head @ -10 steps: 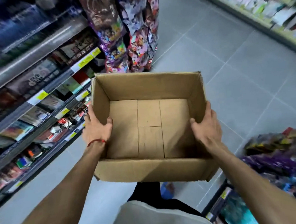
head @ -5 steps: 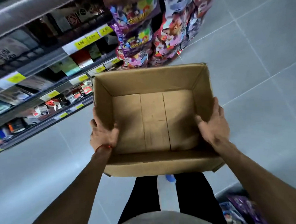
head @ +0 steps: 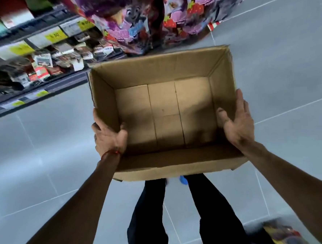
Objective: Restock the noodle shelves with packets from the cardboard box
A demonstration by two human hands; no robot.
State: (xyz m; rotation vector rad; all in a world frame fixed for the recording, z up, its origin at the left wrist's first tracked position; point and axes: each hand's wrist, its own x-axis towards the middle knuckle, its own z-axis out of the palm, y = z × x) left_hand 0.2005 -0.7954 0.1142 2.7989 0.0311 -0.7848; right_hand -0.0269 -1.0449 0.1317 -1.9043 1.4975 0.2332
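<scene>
Cardboard box (head: 153, 71), empty, held above the floor (head: 45, 147) near the shelves (head: 41, 85). Left grip (head: 108, 136) and right grip (head: 237, 124) each pinch a side wall, thumb inside. Risk: the thin walls may flex, so the box slips or tilts.

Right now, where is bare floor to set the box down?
The floor is bare left of the box, in front of the shelves, and to its right. Crowded ahead at the hanging bags.
</scene>
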